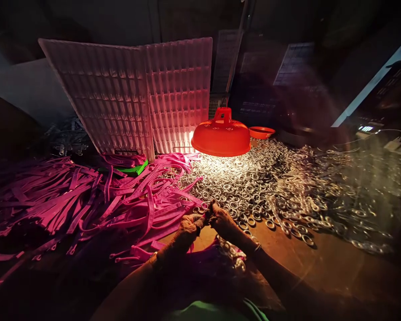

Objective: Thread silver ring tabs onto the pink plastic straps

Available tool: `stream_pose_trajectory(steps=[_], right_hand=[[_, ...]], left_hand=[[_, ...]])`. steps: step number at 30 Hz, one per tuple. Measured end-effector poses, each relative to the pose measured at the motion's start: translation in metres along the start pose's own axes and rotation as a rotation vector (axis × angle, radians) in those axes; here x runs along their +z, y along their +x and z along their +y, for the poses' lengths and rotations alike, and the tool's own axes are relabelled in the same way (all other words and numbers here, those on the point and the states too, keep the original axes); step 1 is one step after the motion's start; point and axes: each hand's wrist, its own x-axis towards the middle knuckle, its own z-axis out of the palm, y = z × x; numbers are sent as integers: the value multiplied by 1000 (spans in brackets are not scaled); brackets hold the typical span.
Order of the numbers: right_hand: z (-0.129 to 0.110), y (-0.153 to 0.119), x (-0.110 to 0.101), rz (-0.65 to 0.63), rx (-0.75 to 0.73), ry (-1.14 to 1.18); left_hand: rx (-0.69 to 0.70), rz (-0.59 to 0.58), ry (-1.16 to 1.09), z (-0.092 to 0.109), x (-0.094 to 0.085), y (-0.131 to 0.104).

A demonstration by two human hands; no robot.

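Scene at a dim work surface lit by an orange lamp shade (pixel 221 133). In front of the lamp, nearest the viewer, the left hand (pixel 187 228) and the right hand (pixel 222 220) meet fingertip to fingertip, both pinched on one small piece (pixel 207 212) held between them; whether that piece is a ring, a strap end or both cannot be told. The piece sits at the near edge of the heap of metal rings (pixel 270 187), which spreads from under the lamp toward its right. To the lamp's left lies a tangle of pink straps (pixel 87 200), with a green object (pixel 132 169) partly buried in it. Behind and left of the lamp, two white moulded trays (pixel 130 93) stand on edge. A shallow orange dish (pixel 261 132) sits just right of the lamp.
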Motion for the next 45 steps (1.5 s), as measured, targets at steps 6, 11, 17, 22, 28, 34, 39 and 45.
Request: stream_pose_trajectory(steps=[6, 11, 17, 22, 28, 34, 39, 45], right_hand=[[0, 8, 7, 51, 29, 124], [-21, -2, -7, -171, -44, 32], [-32, -55, -13, -251, -70, -199], [-14, -100, -1, -159, -26, -303], [-15, -120, 11, -138, 160, -44], [-45, -111, 7, -356, 144, -37], [-58, -102, -2, -500, 88, -156], [-70, -92, -24, -488, -40, -482]], left_hand=[[-127, -36, -75, 10, -5, 9], [-111, -134, -123, 38, -18, 12], [-292, -330, 67, 69, -27, -3], [-287, -483, 104, 56, -22, -29], [-294, -523, -120, 30, -16, -64], [-290, -476, -226, 15, -10, -73], [-353, -508, -345, 9, -7, -72], [-345, -441, -225, 9, -4, -57]])
